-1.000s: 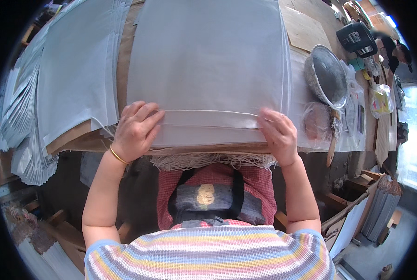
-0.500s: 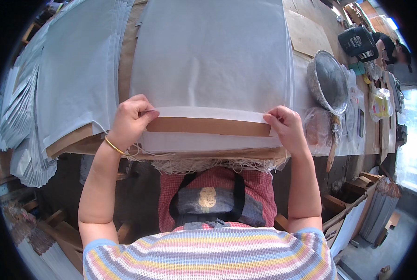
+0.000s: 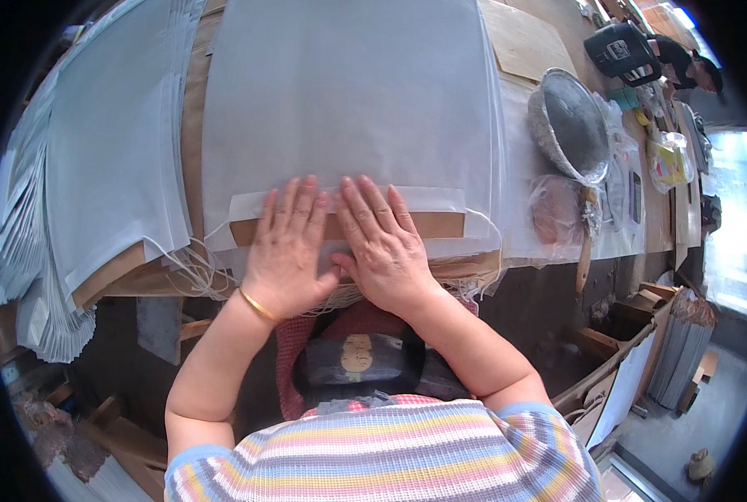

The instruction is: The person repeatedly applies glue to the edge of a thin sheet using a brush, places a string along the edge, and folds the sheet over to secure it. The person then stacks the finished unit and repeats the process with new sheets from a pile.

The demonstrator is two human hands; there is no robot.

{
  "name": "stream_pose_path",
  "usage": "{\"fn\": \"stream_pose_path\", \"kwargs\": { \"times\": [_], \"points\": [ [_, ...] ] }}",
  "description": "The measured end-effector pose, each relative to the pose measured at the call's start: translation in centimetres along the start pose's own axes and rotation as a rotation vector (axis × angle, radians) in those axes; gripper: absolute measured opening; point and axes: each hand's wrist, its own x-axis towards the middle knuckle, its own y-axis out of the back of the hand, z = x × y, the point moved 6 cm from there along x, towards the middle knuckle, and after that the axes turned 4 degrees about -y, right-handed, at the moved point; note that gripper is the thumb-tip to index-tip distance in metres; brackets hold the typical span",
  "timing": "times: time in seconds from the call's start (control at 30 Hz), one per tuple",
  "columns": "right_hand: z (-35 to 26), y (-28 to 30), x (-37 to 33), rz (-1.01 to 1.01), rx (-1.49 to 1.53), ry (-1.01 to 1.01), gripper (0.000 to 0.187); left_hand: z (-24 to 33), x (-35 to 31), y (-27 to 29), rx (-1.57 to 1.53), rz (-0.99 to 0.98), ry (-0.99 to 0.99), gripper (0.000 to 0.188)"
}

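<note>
A stack of large pale translucent sheets [image 3: 357,100] lies in front of me. At its near edge a white strip [image 3: 440,200] is folded over a brown strip [image 3: 445,225], with a thin white cord [image 3: 484,219] coming out at each end. My left hand [image 3: 286,238] lies flat across both strips, palm down, fingers outstretched. Beside it my right hand [image 3: 382,243] is flat too, its fingertips on the white strip and sheet. The thumbs nearly meet. Neither hand grips anything. The parts of the strips beneath my palms are hidden.
Another stack of pale sheets [image 3: 114,151] with a brown edge is at the left. To the right are a grey basin [image 3: 570,125], a wooden-handled brush [image 3: 587,243] and plastic bags. A black jerrycan [image 3: 620,52] stands farther off, near another person [image 3: 691,67]. Loose cords hang over the table's front edge.
My hands have let go of the white strip's two ends and moved inward. They now press flat side by side on its middle. The view has shifted slightly.
</note>
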Motion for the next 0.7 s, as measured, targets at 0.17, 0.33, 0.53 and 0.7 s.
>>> {"fn": "stream_pose_path", "kwargs": {
  "times": [0.17,0.33,0.53,0.7],
  "points": [
    [8.1,1.0,-3.6,0.051,-0.230,-0.379,0.096,-5.1,-3.6,-2.0,0.099,-0.124,0.256,0.114],
    [10.8,4.7,-5.6,0.421,-0.188,-0.462,0.055,-7.2,-5.1,-0.4,-0.096,0.407,0.347,0.060],
    [11.7,5.8,-6.1,0.551,0.774,-0.613,0.022,-7.9,-5.2,2.4,-0.121,0.531,0.354,0.057],
    [13.1,9.4,-8.5,0.249,1.410,-0.431,0.054,-9.0,-7.1,2.4,-0.769,0.380,0.760,0.046]
  ]
}}
